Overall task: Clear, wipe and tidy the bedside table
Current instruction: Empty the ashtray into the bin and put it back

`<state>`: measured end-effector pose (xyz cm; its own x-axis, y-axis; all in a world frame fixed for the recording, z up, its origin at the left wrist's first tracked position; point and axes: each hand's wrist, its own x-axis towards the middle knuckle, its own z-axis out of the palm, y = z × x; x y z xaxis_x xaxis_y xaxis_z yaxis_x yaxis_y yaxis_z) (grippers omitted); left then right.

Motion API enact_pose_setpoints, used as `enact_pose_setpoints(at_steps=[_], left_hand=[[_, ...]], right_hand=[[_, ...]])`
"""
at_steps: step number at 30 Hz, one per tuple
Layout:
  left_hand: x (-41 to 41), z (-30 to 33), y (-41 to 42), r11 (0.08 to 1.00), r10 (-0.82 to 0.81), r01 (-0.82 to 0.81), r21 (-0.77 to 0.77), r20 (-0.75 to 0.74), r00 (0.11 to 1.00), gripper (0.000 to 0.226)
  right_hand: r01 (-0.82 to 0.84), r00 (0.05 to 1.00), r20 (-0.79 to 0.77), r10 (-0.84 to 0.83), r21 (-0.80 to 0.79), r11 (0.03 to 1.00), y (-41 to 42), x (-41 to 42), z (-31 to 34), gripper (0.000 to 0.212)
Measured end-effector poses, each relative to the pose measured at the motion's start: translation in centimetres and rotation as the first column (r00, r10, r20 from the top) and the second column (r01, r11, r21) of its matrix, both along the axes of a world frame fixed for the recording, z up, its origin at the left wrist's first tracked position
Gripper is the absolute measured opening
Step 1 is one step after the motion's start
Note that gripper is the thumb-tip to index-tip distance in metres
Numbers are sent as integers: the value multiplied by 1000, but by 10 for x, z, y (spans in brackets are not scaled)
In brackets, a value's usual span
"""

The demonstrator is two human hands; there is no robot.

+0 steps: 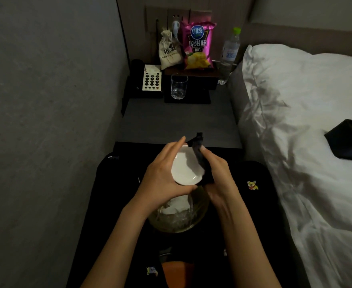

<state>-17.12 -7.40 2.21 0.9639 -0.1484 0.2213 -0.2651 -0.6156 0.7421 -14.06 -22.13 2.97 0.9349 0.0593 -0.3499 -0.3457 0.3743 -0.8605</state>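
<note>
My left hand (162,179) grips a small white dish (186,170), tilted, in front of the dark bedside table (177,123). My right hand (216,173) holds a dark cloth (202,161) against the dish's right rim. Directly below the dish stands a bin lined with clear plastic (179,217), with white crumpled tissue (179,205) inside. At the table's back are a clear glass (178,87), a pink crisp packet (198,45), a cloth drawstring pouch (169,49), a water bottle (229,55) and a telephone (148,81).
A grey wall runs along the left. A bed with white sheets (308,125) fills the right, with a dark object (351,140) lying on it. The glass stands on a black tray (188,96). Wall sockets with a plugged-in charger (175,27) sit behind the table.
</note>
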Motion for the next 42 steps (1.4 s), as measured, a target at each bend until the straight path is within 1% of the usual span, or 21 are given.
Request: enact_pose_setpoints(at_steps=[2, 3, 4, 7, 10, 12, 16, 18, 20, 22, 24, 25, 27, 30, 35, 39, 42], left_hand=[[5, 0, -2, 999, 18, -16, -44, 26, 1000, 108], [8, 0, -3, 998, 19, -17, -62, 30, 999, 107], [11, 0, -4, 997, 19, -17, -75, 24, 1000, 108], [24, -1, -5, 996, 18, -18, -83, 0, 1000, 109], [44, -2, -6, 996, 44, -45, -82, -10, 999, 108], [62, -4, -6, 998, 60, -60, -36, 9, 998, 107], [105, -12, -10, 999, 32, -32, 19, -13, 999, 106], [131, -17, -14, 999, 27, -26, 24, -29, 999, 105], [161, -23, -18, 998, 52, -52, 23, -15, 999, 104], [194, -27, -22, 996, 87, -87, -5, 2, 996, 104], [226, -30, -26, 991, 128, -128, -49, 5, 992, 104], [242, -32, -29, 987, 148, -147, -61, 6, 989, 104], [271, -38, -35, 982, 176, -175, -65, 8, 984, 101], [309, -50, -45, 978, 197, -197, -62, -10, 980, 99], [359, -66, -58, 980, 189, -192, -50, -45, 981, 96], [381, -76, -64, 988, 152, -154, -24, -81, 985, 92], [394, -81, -64, 989, 148, -148, 7, -73, 986, 92]], right_hand=[[-24, 995, -91, 43, 198, 980, 1, 1, 1, 28], [-23, 993, -105, 52, 258, 966, 2, 2, 0, 32], [-25, 993, -107, 59, 292, 956, 1, 4, -1, 35], [-37, 991, -113, 71, 281, 959, -1, 11, -3, 37], [-62, 988, -129, 88, 195, 979, -5, 22, -6, 44], [-68, 991, -108, 79, 104, 992, -7, 33, -10, 47], [-2, 1000, -13, 1, -142, 990, -13, 68, -12, 42], [74, 996, 66, -60, -238, 969, -17, 89, -15, 38], [143, 986, 125, -112, -277, 950, -21, 112, -18, 33], [179, 979, 148, -140, -299, 937, -24, 138, -22, 23], [207, 973, 172, -154, -353, 912, -24, 165, -25, 11], [224, 969, 188, -161, -390, 893, -23, 178, -28, 9], [253, 963, 203, -176, -466, 848, -22, 207, -34, 12], [248, 968, 167, -186, -555, 794, -24, 249, -42, 15], [237, 971, 144, -189, -622, 746, -29, 305, -57, 19], [219, 976, 149, -161, -666, 713, -33, 332, -66, 20], [213, 977, 152, -149, -696, 686, -34, 345, -69, 23]])
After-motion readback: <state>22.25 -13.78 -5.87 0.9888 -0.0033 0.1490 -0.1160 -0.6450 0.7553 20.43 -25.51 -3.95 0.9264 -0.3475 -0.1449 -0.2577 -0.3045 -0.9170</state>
